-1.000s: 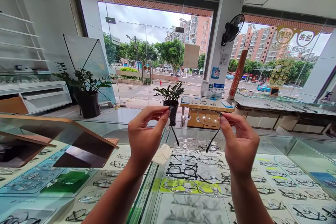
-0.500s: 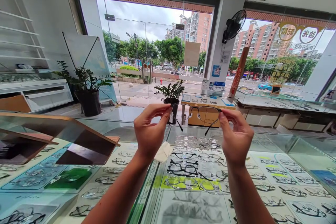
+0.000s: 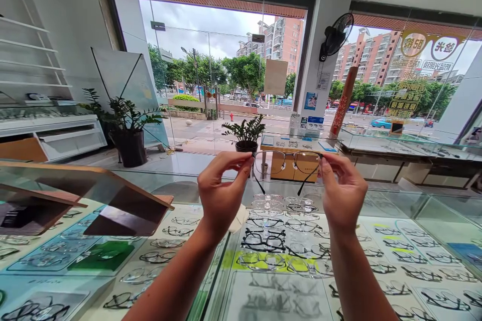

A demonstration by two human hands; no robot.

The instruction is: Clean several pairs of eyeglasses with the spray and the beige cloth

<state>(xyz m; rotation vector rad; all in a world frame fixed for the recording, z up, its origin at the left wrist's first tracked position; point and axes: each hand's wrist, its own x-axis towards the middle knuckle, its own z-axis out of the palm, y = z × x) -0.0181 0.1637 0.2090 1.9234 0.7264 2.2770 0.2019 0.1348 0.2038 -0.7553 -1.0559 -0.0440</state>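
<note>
A pair of thin dark-rimmed glasses [image 3: 288, 162] is held up at chest height over a glass display counter [image 3: 399, 210]. My left hand [image 3: 222, 193] pinches the frame's left end between thumb and fingertips. My right hand [image 3: 342, 193] pinches the right end the same way. The lenses face away from me and both temples hang open toward me. A small white cloth [image 3: 238, 218] peeks out behind my left hand.
Under the counter glass lie several rows of glasses on trays [image 3: 263, 241]. A slanted mirror stand [image 3: 113, 205] sits at the left. Two potted plants [image 3: 126, 128] [image 3: 245, 135], a wall fan [image 3: 335, 35] and more display counters [image 3: 399, 145] stand by the shop window.
Both hands have lifted the glasses slightly and brought them closer together; the frame now sits higher and more level than a second ago.
</note>
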